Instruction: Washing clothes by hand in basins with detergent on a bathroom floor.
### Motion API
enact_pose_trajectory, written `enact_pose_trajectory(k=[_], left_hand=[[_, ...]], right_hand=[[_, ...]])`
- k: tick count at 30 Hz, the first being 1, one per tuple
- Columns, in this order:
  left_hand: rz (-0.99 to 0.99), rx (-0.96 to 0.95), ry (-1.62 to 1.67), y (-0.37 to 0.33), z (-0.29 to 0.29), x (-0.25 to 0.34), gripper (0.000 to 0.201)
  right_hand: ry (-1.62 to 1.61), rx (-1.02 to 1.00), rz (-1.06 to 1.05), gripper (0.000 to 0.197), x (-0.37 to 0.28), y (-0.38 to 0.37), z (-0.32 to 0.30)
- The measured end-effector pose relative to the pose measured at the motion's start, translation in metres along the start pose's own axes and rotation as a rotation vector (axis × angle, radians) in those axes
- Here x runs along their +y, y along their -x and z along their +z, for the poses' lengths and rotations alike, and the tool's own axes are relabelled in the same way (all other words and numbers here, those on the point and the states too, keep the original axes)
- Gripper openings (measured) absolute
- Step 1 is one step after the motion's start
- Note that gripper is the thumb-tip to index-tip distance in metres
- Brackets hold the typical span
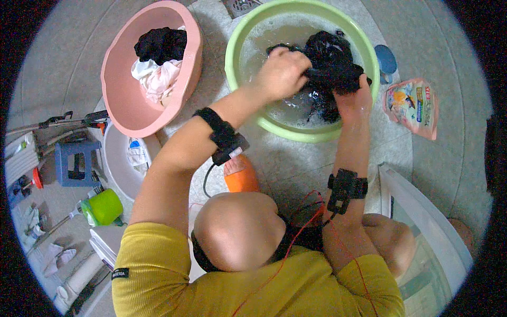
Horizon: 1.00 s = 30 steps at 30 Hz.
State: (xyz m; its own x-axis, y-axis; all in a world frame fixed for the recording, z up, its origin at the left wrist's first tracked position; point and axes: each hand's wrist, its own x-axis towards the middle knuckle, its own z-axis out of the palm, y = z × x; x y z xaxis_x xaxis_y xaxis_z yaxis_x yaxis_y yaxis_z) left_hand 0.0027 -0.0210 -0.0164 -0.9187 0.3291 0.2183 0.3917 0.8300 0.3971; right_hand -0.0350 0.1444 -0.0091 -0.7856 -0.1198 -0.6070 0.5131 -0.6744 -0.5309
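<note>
I read left hand [285, 73] fisted, right hand [355, 103] curled, both gripping black cloth [328, 50] near the green basin's [231, 66] right edge (washing seemingly unfinished); pink tub [119, 79] laundry [161, 79]: status unclear.

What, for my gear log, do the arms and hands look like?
Left hand and right hand are bare. Black straps hold boxy black devices on both forearms; a cable leaves the left one. Short ribbed yellow sleeves, left with black label.

Single head-worn fisheye view, looking steeply down past the wearer's yellow shirt [301, 290] at the tiled floor [296, 166]. Shirt is nearest the lens, along the lower edge; green basin [311, 136] lies farther out, upper right of centre. Dark circular border cuts the corners.
</note>
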Motion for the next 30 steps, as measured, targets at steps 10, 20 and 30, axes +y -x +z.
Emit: enact_pose_trajectory(k=[10,20,30], left_hand=[[-0.141,0.021,0.404,-0.007,-0.025,0.003,0.038],[-0.264,-0.763,0.006,0.004,0.039,-0.018,0.061],[-0.257,-0.767,0.001,0.003,0.017,-0.051,0.034]], right_hand=[[-0.126,-0.066,-0.167,0.035,-0.014,-0.003,0.012],[-0.043,0.033,-0.032,0.027,0.009,-0.017,-0.013],[-0.024,0.412,0.332,0.044,0.056,0.000,-0.005]])
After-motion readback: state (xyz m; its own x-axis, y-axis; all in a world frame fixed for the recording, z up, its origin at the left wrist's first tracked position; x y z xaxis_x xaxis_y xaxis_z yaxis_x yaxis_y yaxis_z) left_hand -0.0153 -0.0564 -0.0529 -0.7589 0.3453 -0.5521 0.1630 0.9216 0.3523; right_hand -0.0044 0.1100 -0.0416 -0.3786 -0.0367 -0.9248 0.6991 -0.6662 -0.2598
